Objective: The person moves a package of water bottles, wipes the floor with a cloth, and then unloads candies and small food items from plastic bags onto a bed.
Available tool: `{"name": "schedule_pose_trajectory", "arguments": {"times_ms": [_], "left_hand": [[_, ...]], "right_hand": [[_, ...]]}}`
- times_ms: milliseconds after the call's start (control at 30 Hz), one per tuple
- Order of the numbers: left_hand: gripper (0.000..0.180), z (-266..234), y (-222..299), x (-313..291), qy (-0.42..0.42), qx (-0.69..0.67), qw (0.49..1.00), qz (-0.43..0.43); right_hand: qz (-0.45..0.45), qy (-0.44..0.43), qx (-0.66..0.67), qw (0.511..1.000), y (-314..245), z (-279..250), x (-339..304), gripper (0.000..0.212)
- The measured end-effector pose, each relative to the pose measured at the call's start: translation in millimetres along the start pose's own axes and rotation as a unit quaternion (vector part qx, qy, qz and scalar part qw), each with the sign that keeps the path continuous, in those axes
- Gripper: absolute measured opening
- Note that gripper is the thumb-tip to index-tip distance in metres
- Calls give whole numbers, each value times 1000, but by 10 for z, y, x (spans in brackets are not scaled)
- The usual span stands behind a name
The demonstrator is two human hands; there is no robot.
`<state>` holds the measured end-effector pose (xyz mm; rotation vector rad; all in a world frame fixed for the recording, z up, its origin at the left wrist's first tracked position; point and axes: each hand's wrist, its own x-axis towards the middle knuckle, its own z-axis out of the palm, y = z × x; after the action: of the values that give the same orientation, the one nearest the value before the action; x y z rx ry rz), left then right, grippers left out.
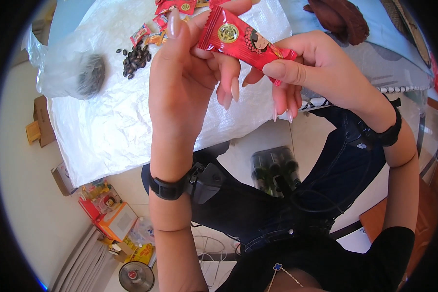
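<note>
A small glossy red snack packet (pixel 246 41) with crimped ends, a round gold emblem and a cartoon figure is held up in front of me. My right hand (pixel 319 61) pinches its right end between thumb and fingers. Around its left end are the fingers of my left hand (pixel 185 63), some behind the packet, while the left thumb points up apart from it. Beyond my left hand, a small heap of dark, shiny seeds (pixel 136 61) lies on the white plastic sheet (pixel 117 126). More red packets (pixel 175 6) lie at the far edge of view, partly hidden by my left hand.
A clear plastic bag (pixel 65 73) with dark contents stands at the left of the sheet. A dark red crumpled thing (pixel 340 19) lies at the far right. Below the table are a pack of green bottles (pixel 275 170) and, at left, an orange-and-white box (pixel 119 221).
</note>
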<state>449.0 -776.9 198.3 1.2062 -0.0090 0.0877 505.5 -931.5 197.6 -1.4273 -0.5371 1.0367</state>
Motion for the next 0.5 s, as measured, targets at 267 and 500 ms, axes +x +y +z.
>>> {"name": "schedule_pose_trajectory", "arguments": {"times_ms": [267,500], "left_hand": [[65,-57,135,35,-131,-61,989,-22],[63,-208,-45,46,-110,-68,991,20]], "right_hand": [[-2,-14,3,1000,-15,-9,6,36],[-2,56,-11,998,-15,-10,-17,31]]}}
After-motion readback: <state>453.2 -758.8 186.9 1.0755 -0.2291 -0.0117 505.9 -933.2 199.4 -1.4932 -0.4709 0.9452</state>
